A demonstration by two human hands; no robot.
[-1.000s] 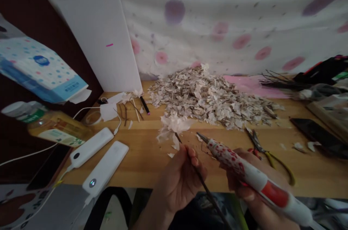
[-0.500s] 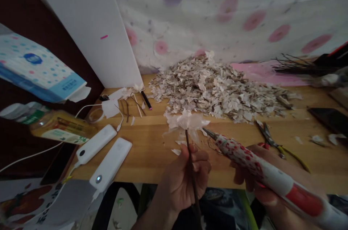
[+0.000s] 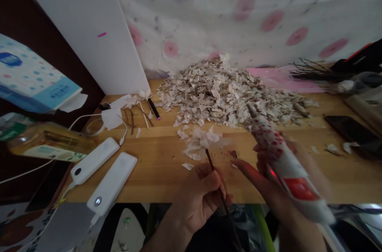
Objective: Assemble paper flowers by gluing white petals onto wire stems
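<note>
My left hand (image 3: 201,200) is closed around a thin dark twig (image 3: 221,194), low in front of the table edge. At the twig's upper end sits a flower of pale, papery petals (image 3: 205,140), somewhat blurred. My right hand (image 3: 268,188) grips a glue gun (image 3: 288,164), white with red speckles and a red panel, and a small red light glows on it. Its metal nozzle points up and away, toward the petal heap and apart from the flower. My right thumb reaches out toward the twig. Loose petals (image 3: 188,166) lie on the wood near the flower.
A large heap of dry pale petals (image 3: 215,93) covers the table's back. Two white power banks (image 3: 112,182) with cables, a bottle (image 3: 53,140) and a tissue pack (image 3: 38,81) stand left. A phone (image 3: 352,132) and dark twigs (image 3: 313,71) lie right.
The glue gun's nozzle has swung up and away from the flower, and my right thumb now stretches toward the twig. The twig has tilted in my left hand. The view has shifted slightly right.
</note>
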